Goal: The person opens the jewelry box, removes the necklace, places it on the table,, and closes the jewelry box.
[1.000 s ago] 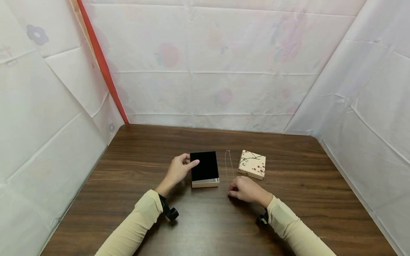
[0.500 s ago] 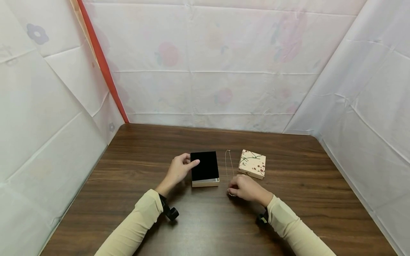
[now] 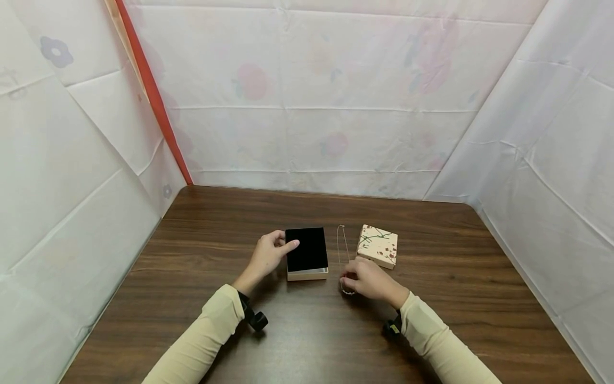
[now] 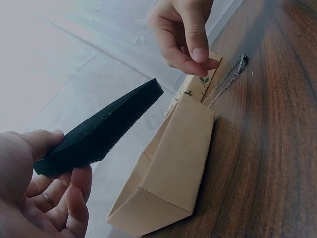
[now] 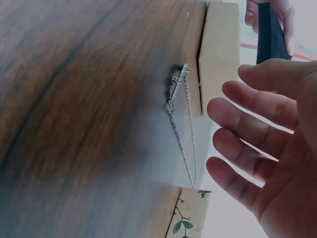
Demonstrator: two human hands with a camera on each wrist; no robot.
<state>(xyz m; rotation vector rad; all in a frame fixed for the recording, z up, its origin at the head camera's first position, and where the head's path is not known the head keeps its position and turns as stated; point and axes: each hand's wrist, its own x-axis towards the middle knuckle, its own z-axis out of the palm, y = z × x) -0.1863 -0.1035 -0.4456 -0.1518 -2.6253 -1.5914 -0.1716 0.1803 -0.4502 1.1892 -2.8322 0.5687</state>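
My left hand (image 3: 268, 253) pinches a black foam pad (image 4: 101, 129) by its edge, thumb on top and fingers underneath. In the left wrist view the pad is tilted above the cream box base (image 4: 173, 158), apart from it. A thin chain necklace (image 5: 192, 129) lies stretched out on the table, right of the box base. Over the necklace's near end hovers my right hand (image 3: 371, 278). In the right wrist view its fingers (image 5: 233, 111) are loosely bent, apart from the chain, with nothing between them. From the head the hand hides part of the necklace.
The box lid (image 3: 379, 245), cream with red blossoms and green stems, lies beyond my right hand. All stand on a dark wooden table (image 3: 230, 213). White printed sheets (image 3: 307, 96) enclose its back and sides, and a red strip (image 3: 153, 96) runs down the back left corner.
My right hand has drawn slightly up and away from the necklace's near end, which now shows below the fingers. The left hand and the pad have barely moved.
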